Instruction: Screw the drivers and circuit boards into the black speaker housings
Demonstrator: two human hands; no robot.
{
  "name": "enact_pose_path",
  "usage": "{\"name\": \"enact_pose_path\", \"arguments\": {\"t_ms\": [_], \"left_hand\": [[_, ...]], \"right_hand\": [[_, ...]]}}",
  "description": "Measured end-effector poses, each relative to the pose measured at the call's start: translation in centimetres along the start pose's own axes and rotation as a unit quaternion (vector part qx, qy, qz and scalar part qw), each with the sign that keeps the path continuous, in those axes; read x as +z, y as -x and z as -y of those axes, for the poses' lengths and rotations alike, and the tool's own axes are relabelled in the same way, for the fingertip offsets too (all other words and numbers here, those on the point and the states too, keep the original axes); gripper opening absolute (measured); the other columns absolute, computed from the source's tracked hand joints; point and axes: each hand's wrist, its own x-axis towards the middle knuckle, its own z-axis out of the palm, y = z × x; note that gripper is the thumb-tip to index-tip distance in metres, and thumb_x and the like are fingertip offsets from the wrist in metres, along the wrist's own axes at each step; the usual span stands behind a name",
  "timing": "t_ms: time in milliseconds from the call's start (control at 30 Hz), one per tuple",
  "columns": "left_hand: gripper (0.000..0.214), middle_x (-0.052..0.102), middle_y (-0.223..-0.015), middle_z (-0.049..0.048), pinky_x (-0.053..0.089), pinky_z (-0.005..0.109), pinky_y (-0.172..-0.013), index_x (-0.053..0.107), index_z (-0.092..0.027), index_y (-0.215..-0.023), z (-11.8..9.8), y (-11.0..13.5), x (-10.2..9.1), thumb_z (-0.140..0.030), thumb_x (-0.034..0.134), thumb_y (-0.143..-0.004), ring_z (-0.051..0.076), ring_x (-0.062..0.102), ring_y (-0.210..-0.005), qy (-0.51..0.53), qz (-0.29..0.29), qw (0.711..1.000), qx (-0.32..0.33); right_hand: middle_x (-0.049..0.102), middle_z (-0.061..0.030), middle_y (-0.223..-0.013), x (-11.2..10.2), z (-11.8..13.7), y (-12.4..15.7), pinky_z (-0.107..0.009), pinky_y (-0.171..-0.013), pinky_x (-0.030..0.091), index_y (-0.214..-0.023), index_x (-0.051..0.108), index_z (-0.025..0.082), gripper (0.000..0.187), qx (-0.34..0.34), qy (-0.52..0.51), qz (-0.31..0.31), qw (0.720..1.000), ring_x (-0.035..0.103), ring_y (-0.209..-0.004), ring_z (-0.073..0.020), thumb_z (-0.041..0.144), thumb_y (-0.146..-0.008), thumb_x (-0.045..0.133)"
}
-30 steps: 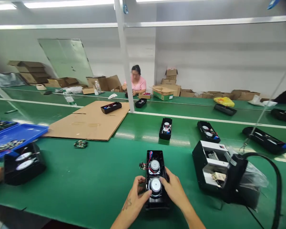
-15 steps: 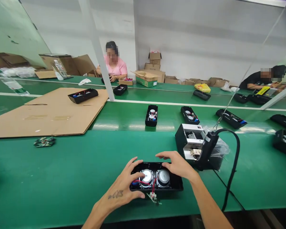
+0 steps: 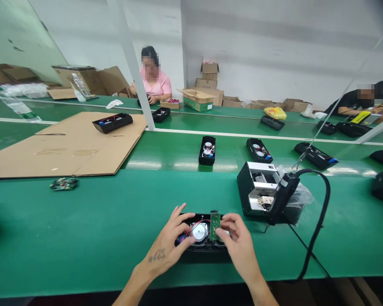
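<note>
In front of me on the green bench lies a black speaker housing (image 3: 204, 256), its inner side facing up. A round silver speaker driver (image 3: 199, 232) shows in its middle, with red wires around it; a second driver is mostly covered. My left hand (image 3: 169, 244) grips the left end of the housing, thumb near the driver and fingers over the far edge. Between thumb and fingers, my right hand (image 3: 241, 242) pinches a small green circuit board (image 3: 214, 225), held upright above the right driver.
A black and silver machine (image 3: 258, 189) stands to the right, with a black corded hand tool (image 3: 284, 195) hanging in front. Loose circuit boards (image 3: 64, 183) and a cardboard sheet (image 3: 83, 144) lie left. More speaker housings (image 3: 207, 151) sit beyond. Two people work across the bench.
My right hand has come down and closed on the circuit board, which is now raised from the near edge to above the housing. My left hand stays at the housing's left end.
</note>
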Motion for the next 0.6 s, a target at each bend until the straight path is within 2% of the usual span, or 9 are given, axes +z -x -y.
{"name": "enact_pose_path", "arguments": {"t_ms": [67, 133, 167, 200, 267, 367, 433, 500, 600], "left_hand": [[0.010, 0.076, -0.127, 0.0088, 0.041, 0.067, -0.130, 0.068, -0.024, -0.097, -0.1, 0.0, 0.7, -0.029, 0.065, -0.106, 0.033, 0.061, -0.146, 0.007, -0.103, 0.995, 0.007], [0.010, 0.074, -0.109, 0.0040, 0.048, 0.061, -0.127, 0.067, -0.026, -0.101, -0.5, 0.3, 1.3, -0.018, 0.062, -0.104, 0.027, 0.071, -0.131, 0.000, -0.188, 0.980, 0.059], [0.018, 0.073, -0.106, 0.0027, 0.050, 0.059, -0.126, 0.069, -0.027, -0.102, -0.8, 0.5, 1.5, -0.012, 0.059, -0.103, 0.025, 0.071, -0.129, -0.013, -0.205, 0.974, 0.093], [0.025, 0.073, -0.108, 0.0030, 0.050, 0.059, -0.126, 0.070, -0.029, -0.104, -1.1, 0.9, 1.5, -0.007, 0.057, -0.102, 0.025, 0.069, -0.133, -0.033, -0.201, 0.972, 0.118], [0.032, 0.071, -0.131, 0.0072, 0.044, 0.066, -0.128, 0.072, -0.030, -0.114, -1.6, 1.6, 1.3, -0.007, 0.057, -0.099, 0.031, 0.057, -0.149, -0.083, -0.138, 0.979, 0.127], [0.041, 0.049, -0.168, 0.0140, 0.029, 0.081, -0.129, 0.069, -0.026, -0.131, -1.6, 2.3, 1.3, -0.023, 0.079, -0.091, 0.047, 0.029, -0.165, -0.139, -0.009, 0.986, 0.086], [0.054, 0.042, -0.173, 0.0149, 0.024, 0.087, -0.127, 0.069, -0.025, -0.130, -0.9, 2.4, 1.6, -0.030, 0.091, -0.081, 0.052, 0.020, -0.167, -0.162, 0.037, 0.983, 0.076], [0.054, 0.044, -0.172, 0.0148, 0.024, 0.087, -0.127, 0.070, -0.024, -0.122, 0.0, 2.2, 2.2, -0.025, 0.096, -0.074, 0.052, 0.020, -0.167, -0.183, 0.048, 0.979, 0.082], [0.049, 0.052, -0.166, 0.0142, 0.022, 0.083, -0.130, 0.071, -0.023, -0.116, 0.8, 1.8, 2.9, -0.013, 0.093, -0.073, 0.048, 0.025, -0.167, -0.202, 0.051, 0.973, 0.103]], "right_hand": [[0.082, -0.0075, -0.101, -0.8, 1.0, -1.5, -0.037, -0.088, 0.064, -0.126, 0.070, 0.022, 0.037, 0.000, -0.011, -0.006, 1.000, 0.079, -0.096, -0.0265, 0.039, -0.094, 0.076], [0.083, -0.0074, -0.108, -1.5, 1.9, -2.2, -0.037, -0.090, 0.062, -0.123, 0.075, 0.024, 0.028, -0.053, 0.048, 0.060, 0.996, 0.079, -0.098, -0.0251, 0.030, -0.096, 0.072], [0.084, -0.0069, -0.110, -1.8, 2.2, -2.3, -0.037, -0.090, 0.062, -0.119, 0.078, 0.025, 0.024, -0.094, 0.094, 0.106, 0.985, 0.079, -0.099, -0.0245, 0.024, -0.097, 0.067], [0.084, -0.0065, -0.111, -2.0, 2.4, -2.2, -0.037, -0.090, 0.061, -0.117, 0.081, 0.026, 0.027, -0.136, 0.144, 0.149, 0.969, 0.078, -0.099, -0.0243, 0.018, -0.099, 0.062], [0.084, -0.0064, -0.109, -2.2, 2.7, -1.6, -0.038, -0.088, 0.060, -0.118, 0.082, 0.026, 0.040, -0.204, 0.246, 0.209, 0.924, 0.078, -0.097, -0.0247, 0.008, -0.099, 0.052], [0.084, -0.0074, -0.103, -1.6, 2.7, -0.5, -0.039, -0.086, 0.057, -0.116, 0.082, 0.023, 0.049, -0.237, 0.367, 0.246, 0.865, 0.076, -0.094, -0.0261, -0.002, -0.095, 0.046], [0.083, -0.0074, -0.100, -0.9, 2.7, -0.2, -0.038, -0.085, 0.056, -0.109, 0.082, 0.021, 0.047, -0.230, 0.416, 0.271, 0.837, 0.076, -0.095, -0.0263, -0.005, -0.091, 0.047], [0.082, -0.0073, -0.097, -0.2, 2.8, -0.2, -0.036, -0.082, 0.054, -0.103, 0.080, 0.020, 0.045, -0.218, 0.451, 0.293, 0.815, 0.076, -0.092, -0.0258, -0.007, -0.087, 0.048], [0.081, -0.0061, -0.096, 0.2, 2.9, -0.5, -0.034, -0.075, 0.050, -0.101, 0.078, 0.020, 0.043, -0.207, 0.459, 0.312, 0.805, 0.075, -0.084, -0.0233, -0.007, -0.085, 0.049]]}}
